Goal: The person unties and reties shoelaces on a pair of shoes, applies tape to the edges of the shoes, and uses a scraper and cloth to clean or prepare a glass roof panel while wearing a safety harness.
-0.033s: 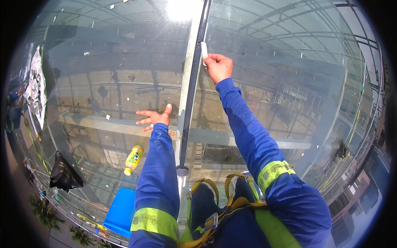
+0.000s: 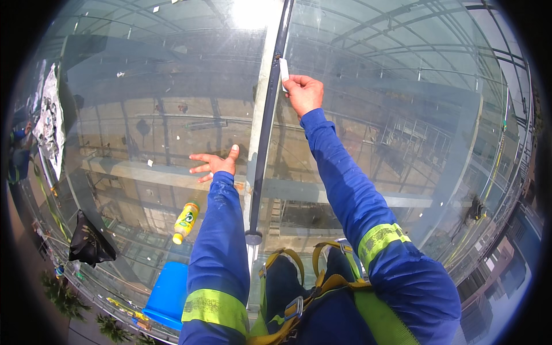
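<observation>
A flat white strip (image 2: 284, 72), perhaps a small plastic scraper, is pinched between the thumb and fingers of my right hand (image 2: 305, 94). Its edge meets the dark joint (image 2: 265, 132) that runs between two glass panels, near a small brownish lump (image 2: 277, 57). My left hand (image 2: 219, 163) has its fingers spread and holds nothing; it is over the left glass panel (image 2: 172, 98), left of the joint. Whether that palm rests on the glass I cannot tell. Below it, beside my left forearm, lies a yellow bottle (image 2: 186, 223).
A blue bucket (image 2: 167, 296) stands left of my left forearm. Farther left are a black bag (image 2: 90, 241), a crumpled silvery sheet (image 2: 50, 123) and another person's blue sleeve (image 2: 19, 155). Harness straps (image 2: 299, 282) cross my lap. Beneath the glass, beams and a lower floor show through.
</observation>
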Demonstrator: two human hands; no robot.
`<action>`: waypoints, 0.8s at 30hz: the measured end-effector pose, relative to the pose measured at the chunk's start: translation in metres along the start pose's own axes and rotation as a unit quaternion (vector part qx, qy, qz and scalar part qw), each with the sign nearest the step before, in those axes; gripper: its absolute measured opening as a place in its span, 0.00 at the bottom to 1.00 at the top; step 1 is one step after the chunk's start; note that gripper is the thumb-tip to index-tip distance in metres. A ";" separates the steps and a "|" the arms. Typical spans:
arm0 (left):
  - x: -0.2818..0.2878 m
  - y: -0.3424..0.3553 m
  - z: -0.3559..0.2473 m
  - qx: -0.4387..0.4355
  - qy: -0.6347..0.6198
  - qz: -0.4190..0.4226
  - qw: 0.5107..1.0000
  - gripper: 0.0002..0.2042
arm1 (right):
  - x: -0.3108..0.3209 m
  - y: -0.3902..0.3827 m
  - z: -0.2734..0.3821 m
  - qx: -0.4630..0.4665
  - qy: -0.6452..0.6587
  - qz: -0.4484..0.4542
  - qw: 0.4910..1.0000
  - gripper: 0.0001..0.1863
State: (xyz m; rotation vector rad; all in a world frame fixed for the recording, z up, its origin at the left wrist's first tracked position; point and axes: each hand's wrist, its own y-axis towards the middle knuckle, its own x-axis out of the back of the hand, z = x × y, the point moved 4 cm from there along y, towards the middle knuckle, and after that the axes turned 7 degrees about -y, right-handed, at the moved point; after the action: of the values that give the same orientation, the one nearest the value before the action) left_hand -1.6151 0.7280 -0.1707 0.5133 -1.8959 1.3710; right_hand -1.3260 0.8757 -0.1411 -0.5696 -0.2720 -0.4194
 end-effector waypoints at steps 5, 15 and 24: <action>0.000 0.000 0.000 -0.005 0.001 0.001 1.000 0.79 | -0.003 0.001 -0.001 0.004 -0.001 0.001 1.000 0.11; 0.000 -0.003 -0.003 0.003 0.000 0.006 1.000 0.79 | -0.005 0.008 -0.002 0.020 -0.004 0.012 1.000 0.10; 0.005 -0.004 -0.002 0.013 0.004 0.008 1.000 0.78 | -0.007 0.003 -0.002 -0.014 0.050 0.039 0.998 0.10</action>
State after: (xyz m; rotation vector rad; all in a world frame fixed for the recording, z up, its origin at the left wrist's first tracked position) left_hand -1.6148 0.7288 -0.1640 0.5071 -1.8816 1.4081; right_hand -1.3308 0.8794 -0.1470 -0.5825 -0.1474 -0.3752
